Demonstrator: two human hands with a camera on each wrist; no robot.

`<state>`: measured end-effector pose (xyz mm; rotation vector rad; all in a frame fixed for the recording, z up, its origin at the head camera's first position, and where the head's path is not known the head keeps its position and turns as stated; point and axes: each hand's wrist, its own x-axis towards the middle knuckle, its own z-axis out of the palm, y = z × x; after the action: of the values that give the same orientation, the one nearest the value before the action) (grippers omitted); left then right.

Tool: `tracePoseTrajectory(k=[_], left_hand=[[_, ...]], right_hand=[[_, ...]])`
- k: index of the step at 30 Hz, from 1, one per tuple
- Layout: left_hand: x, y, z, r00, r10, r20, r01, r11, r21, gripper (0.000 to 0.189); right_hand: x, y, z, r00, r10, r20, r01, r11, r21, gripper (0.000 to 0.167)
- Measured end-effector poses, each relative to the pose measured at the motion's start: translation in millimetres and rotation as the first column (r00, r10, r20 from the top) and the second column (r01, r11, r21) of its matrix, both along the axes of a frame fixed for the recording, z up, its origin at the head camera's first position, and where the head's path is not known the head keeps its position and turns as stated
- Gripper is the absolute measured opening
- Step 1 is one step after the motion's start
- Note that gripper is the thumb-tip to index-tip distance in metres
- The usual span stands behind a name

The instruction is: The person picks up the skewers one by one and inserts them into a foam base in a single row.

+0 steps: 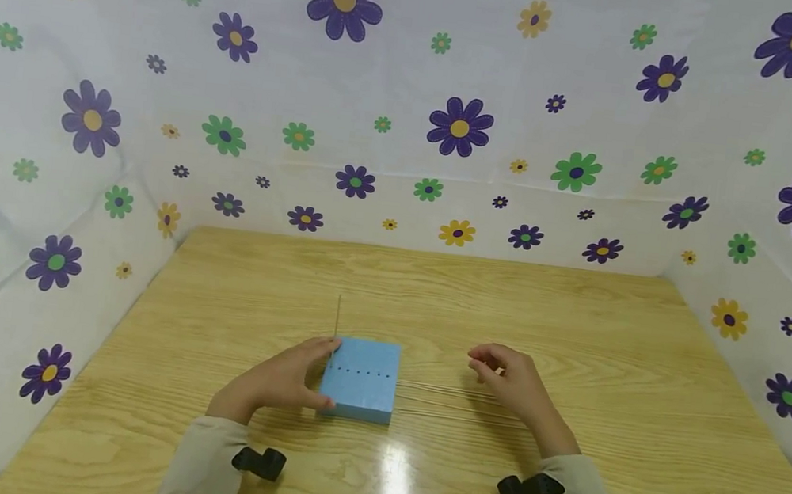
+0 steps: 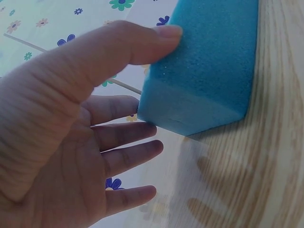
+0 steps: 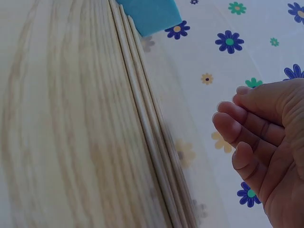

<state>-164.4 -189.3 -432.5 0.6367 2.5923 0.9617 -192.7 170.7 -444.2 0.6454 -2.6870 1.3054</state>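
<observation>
A square blue foam block (image 1: 362, 393) lies on the table with a row of several small holes across its top. One thin wooden stick (image 1: 337, 317) stands upright at the leftmost hole. My left hand (image 1: 279, 376) holds the block at its left side, thumb at the front corner and index finger at the back corner; in the left wrist view the thumb (image 2: 142, 45) presses the foam and the other fingers spread below. To the right of the block, my right hand (image 1: 514, 379) hovers with loosely bent fingers, nothing between them. Several thin sticks (image 3: 142, 111) lie beneath it.
The wood-grain table (image 1: 435, 290) meets a white flower-print cloth (image 1: 413, 74) at the back and both sides. The loose sticks run rightward from the block's right edge. A black strap mount (image 1: 530, 490) sits on the right wrist, and another (image 1: 259, 463) on the left.
</observation>
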Motion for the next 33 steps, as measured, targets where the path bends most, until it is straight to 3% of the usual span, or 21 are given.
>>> tracePoseTrajectory(k=[15,33], left_hand=[[0.7,1.5,1.9,1.0,0.003,0.002,-0.003,1.0,-0.013,0.093],[2.0,2.0,3.5,1.0,0.015,0.028,-0.015,1.0,0.002,0.093]], right_hand=[[4.5,25.0,-4.6,0.998,-0.06,0.002,0.06,0.998,0.029,0.013],[3.7,31.4,-11.6,0.996,-0.025,0.09,0.02,0.998,0.053,0.01]])
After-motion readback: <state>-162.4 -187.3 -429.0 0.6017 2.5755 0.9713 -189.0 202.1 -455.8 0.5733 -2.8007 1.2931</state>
